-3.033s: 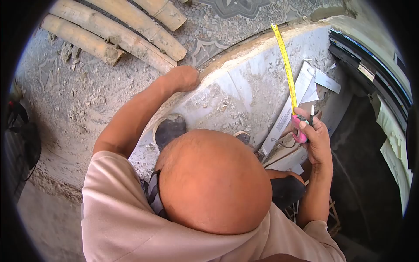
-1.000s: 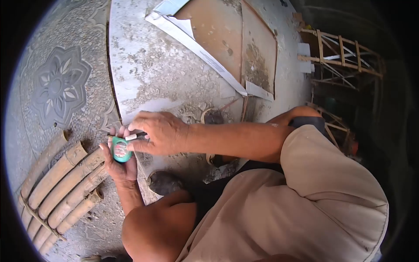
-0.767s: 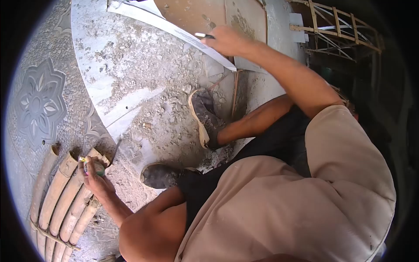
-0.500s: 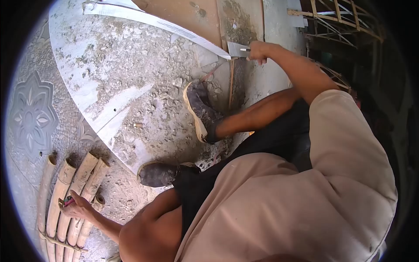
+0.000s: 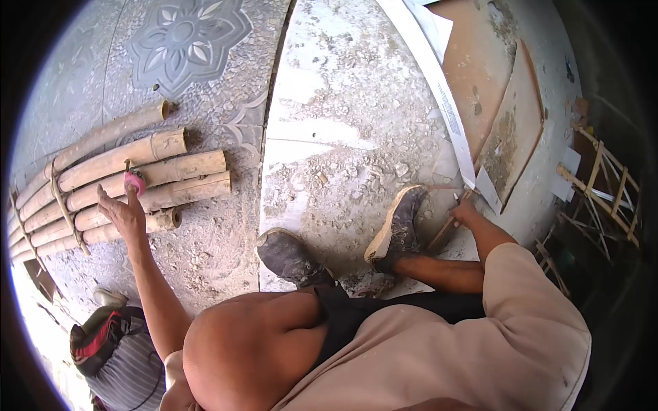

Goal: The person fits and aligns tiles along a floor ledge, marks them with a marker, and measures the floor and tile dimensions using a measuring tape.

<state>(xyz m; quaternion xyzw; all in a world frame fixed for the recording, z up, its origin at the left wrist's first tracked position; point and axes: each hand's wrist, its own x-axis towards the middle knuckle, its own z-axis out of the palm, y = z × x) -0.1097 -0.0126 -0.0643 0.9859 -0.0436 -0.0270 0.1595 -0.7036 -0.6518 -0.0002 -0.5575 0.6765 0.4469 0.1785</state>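
Observation:
My left hand (image 5: 123, 214) reaches over the bamboo poles (image 5: 175, 168) with its fingers apart. Just past the fingertips is a small pink-and-black object (image 5: 135, 181) with a short metal end, perhaps a tape measure. Whether it touches the fingers or the bamboo, I cannot tell. My right hand (image 5: 467, 212) is closed on a thin pen-like stick (image 5: 456, 198), near the lower end of the long white strip (image 5: 452, 113). A grey flat piece (image 5: 488, 190) lies beside that hand, against the brown panel (image 5: 510, 137).
Mortar rubble covers the pale slab (image 5: 329, 161) around my shoes (image 5: 284, 257). A patterned floor tile (image 5: 181, 41) lies at upper left. Bamboo framework (image 5: 603, 185) stands at right. Dark striped cloth (image 5: 127, 377) with a red-and-black item shows at lower left.
My view has turned, so the floor and bamboo appear shifted and rotated. My left hand has opened from its grip on the pink object. My right hand has come away from the grey piece.

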